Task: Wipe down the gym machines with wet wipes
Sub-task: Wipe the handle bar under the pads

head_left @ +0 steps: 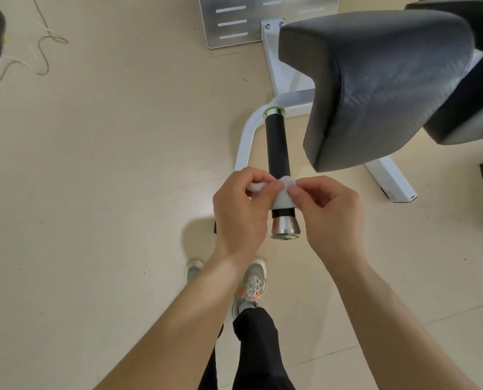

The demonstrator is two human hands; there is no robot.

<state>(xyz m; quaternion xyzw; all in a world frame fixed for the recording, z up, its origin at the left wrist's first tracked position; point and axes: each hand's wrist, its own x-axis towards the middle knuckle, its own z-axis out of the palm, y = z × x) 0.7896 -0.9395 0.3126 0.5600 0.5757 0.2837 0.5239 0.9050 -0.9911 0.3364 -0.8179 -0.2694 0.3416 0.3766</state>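
Note:
A white wet wipe (283,198) is pinched between both hands and lies over the near end of a black handle grip (276,144) of a white-framed gym machine. My left hand (241,212) holds the wipe's left side with thumb and fingers. My right hand (330,212) pinches its right edge. Below the wipe the handle ends in a silver cap (285,229). A green and silver ring (274,111) marks the handle's far end.
A large black padded seat (375,85) overhangs to the right of the handle. The white frame (246,142) curves down to the beige floor. A metal plate (234,21) stands at the top. Loose cables (41,43) lie at the far left. My feet are below.

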